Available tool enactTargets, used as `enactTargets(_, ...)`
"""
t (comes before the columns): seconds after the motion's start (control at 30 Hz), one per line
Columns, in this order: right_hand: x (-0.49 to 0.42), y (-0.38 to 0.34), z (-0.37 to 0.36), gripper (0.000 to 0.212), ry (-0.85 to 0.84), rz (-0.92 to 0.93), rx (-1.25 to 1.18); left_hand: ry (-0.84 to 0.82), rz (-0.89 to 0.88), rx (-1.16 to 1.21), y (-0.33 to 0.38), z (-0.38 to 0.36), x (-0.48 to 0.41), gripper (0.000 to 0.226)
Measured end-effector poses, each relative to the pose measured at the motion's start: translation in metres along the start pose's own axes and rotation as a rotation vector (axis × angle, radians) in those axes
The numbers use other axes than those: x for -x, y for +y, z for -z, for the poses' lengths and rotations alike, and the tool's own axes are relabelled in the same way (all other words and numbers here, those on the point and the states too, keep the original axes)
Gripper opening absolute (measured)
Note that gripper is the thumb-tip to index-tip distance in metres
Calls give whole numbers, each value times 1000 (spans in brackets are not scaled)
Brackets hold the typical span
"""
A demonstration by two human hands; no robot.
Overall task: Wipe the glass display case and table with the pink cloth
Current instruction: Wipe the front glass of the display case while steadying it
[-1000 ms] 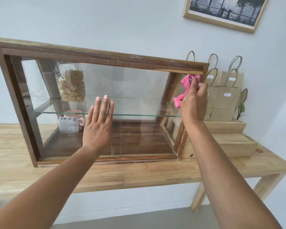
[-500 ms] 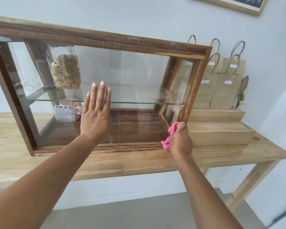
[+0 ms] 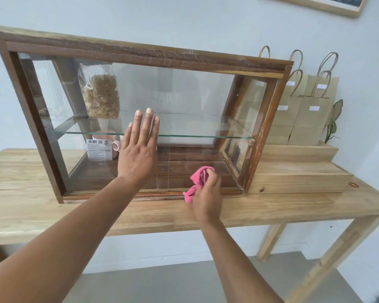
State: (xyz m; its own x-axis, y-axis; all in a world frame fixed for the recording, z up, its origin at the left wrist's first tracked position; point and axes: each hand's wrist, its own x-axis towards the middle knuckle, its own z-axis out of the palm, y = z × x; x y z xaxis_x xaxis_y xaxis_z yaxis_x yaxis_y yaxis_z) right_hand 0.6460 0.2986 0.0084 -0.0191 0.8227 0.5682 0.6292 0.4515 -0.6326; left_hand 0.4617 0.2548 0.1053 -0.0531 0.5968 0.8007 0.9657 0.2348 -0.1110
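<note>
The glass display case (image 3: 140,55) stands well back on the wooden table (image 3: 271,206), with bare tabletop along the near edge at six o'clock. At its three o'clock a stepped wooden riser (image 3: 298,178) sits hard against it, carrying brown paper bags (image 3: 309,119). The left hand (image 3: 138,154) lies flat on the front glass, fingers straight. The right hand (image 3: 206,193), fingers curled, grips the bunched pink cloth (image 3: 198,180) at the pane's five o'clock corner.

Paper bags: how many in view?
5 paper bags, right of the display case: three in a back row, two in front. Leftmost back bag shows partly through the case glass; more may be hidden.
</note>
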Motion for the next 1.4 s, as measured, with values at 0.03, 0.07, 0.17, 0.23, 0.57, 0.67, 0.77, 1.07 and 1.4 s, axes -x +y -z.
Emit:
enactTargets(0.03,4,-9,-6,44,-27,33,3,-3,0,0,0,1,0,79)
enactTargets(0.07,8,-16,-12,46,-56,66,14,-6,-1,1,0,1,0,79)
enactTargets(0.17,15,-32,-27,50,-130,199,99,-20,-10,5,-1,3,1,80)
enactTargets(0.23,18,-37,-32,58,-179,309,154,-28,-21,12,-2,4,1,81)
enactTargets(0.57,13,-46,-25,35,-654,418,217,-85,-61,-13,-12,7,2,83)
enactTargets(0.67,-3,-35,10,43,-756,-35,-290,-104,-87,-31,-17,8,2,84)
enactTargets(0.77,-38,-12,54,36,-473,-220,-480,-108,-84,-56,-18,8,2,83)
enactTargets(1.07,-110,21,86,21,379,-284,-250,-102,-48,-36,-11,9,2,80)
enactTargets(1.4,-53,-26,11,57,219,420,-140,-81,-50,-24,-10,6,1,83)
